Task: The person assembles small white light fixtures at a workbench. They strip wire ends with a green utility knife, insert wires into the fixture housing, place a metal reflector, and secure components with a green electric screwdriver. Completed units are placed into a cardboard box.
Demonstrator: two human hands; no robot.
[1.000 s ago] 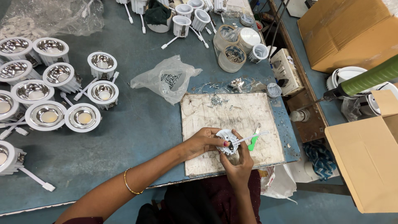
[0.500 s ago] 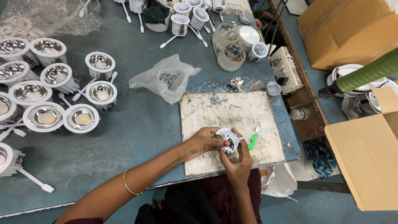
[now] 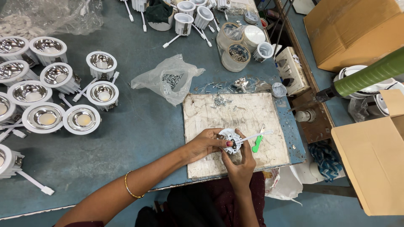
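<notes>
Item: white lamp housing (image 3: 229, 136), over the worn board (image 3: 252, 113), our left hand (image 3: 205, 144) and right hand (image 3: 240, 162) both clenched on it. Finished downlights (image 3: 63, 101) crowd the table (image 3: 139, 138); this one seems unfinished.

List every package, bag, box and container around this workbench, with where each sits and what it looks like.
Clear plastic bag: bench centre, crumpled, screws inside.
Large clear bag: top left corner, crinkled.
Clear jars: top centre, round, one holding small screws.
Closed cardboard box: top right, brown.
Open cardboard box: lower right, brown, flap up.
No screens or signs show.
</notes>
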